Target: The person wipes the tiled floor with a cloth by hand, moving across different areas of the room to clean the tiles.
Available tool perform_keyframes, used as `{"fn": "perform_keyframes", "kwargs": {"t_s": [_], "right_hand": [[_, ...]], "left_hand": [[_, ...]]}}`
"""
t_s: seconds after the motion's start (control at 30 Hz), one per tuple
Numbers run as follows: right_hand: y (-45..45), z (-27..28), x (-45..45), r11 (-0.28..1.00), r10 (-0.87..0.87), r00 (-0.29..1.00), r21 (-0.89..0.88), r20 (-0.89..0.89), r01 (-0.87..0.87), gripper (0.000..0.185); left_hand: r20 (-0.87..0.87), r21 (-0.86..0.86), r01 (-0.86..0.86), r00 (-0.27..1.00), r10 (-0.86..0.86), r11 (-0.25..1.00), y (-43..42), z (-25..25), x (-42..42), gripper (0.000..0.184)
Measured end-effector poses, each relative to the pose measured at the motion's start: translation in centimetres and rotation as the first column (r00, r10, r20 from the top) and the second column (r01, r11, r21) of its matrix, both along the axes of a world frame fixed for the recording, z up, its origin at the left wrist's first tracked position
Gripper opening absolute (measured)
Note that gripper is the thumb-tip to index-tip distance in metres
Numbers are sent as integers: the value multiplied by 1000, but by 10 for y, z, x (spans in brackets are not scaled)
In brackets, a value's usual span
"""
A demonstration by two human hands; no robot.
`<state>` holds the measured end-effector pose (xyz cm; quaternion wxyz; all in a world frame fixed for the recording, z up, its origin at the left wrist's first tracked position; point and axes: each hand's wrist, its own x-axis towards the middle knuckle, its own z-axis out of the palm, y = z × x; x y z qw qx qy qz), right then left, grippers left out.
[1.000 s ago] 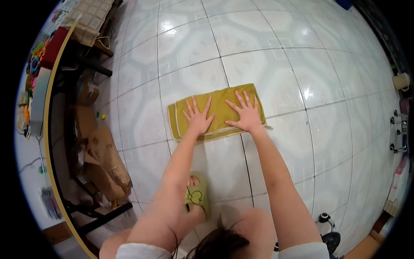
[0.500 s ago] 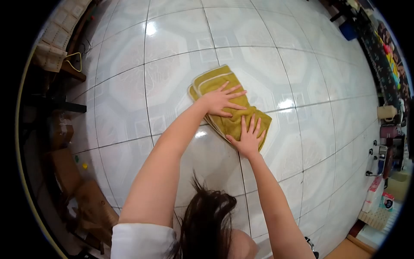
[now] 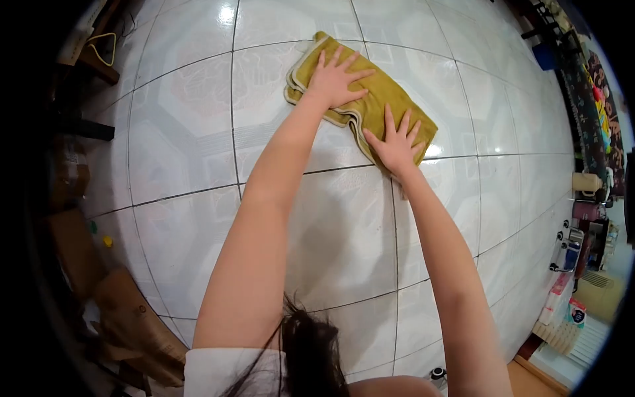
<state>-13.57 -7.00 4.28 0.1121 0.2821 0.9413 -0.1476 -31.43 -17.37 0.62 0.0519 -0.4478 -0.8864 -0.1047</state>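
Note:
A folded olive-yellow towel (image 3: 377, 86) with pale edging lies flat on the white tiled floor (image 3: 344, 231). My left hand (image 3: 334, 83) presses on its upper left part, palm down with fingers spread. On the lower right part rests my right hand (image 3: 399, 144), also flat with its fingers apart. The towel's near edge is rumpled between the two hands, and its layers show at the left corner. Both arms are stretched far forward.
Cardboard boxes (image 3: 132, 317) stand along the left side, with a small yellow object (image 3: 108, 241) on the floor beside them. A dark furniture leg (image 3: 86, 128) juts in above. At right are a beige jug (image 3: 586, 183) and a blue bin (image 3: 546, 57).
Both hands have slid forward over the floor with the towel beneath them. The towel has spread out straighter, and my hands are slightly farther apart.

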Motion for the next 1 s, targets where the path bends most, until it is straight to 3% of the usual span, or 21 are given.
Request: {"fn": "perform_keyframes", "kwargs": {"t_s": [0.13, 0.23, 0.37, 0.47, 0.63, 0.73, 0.83, 1.0], "right_hand": [[-2, -1, 9, 999, 31, 999, -19, -45, -31, 86], [-11, -2, 34, 992, 126, 992, 20, -11, -126, 84], [-47, 5, 98, 931, 364, 931, 3, 6, -364, 84], [-107, 28, 157, 846, 531, 847, -83, 29, -527, 85], [-206, 30, 234, 721, 669, 743, -243, 1, -649, 83], [-219, 37, 220, 682, 712, 702, -261, 21, -683, 82], [-205, 34, 149, 663, 733, 681, -234, 6, -711, 81], [-208, 11, -7, 663, 744, 661, -17, -99, -749, 83]], "left_hand": [[-20, 77, -154, 988, 156, 985, -8, 1, 26, 56], [-2, 67, -164, 986, 165, 984, -32, 7, 57, 58], [87, 23, -190, 978, 188, 981, -118, 29, 137, 63], [144, -93, -294, 941, 305, 951, -203, 40, 223, 72], [256, -299, -534, 754, 605, 791, -319, 46, 357, 76], [265, -333, -548, 727, 634, 768, -328, 57, 344, 78], [174, -276, -579, 755, 633, 767, -325, 48, 282, 77], [81, -143, -617, 772, 630, 774, -332, 31, 131, 70]]}}
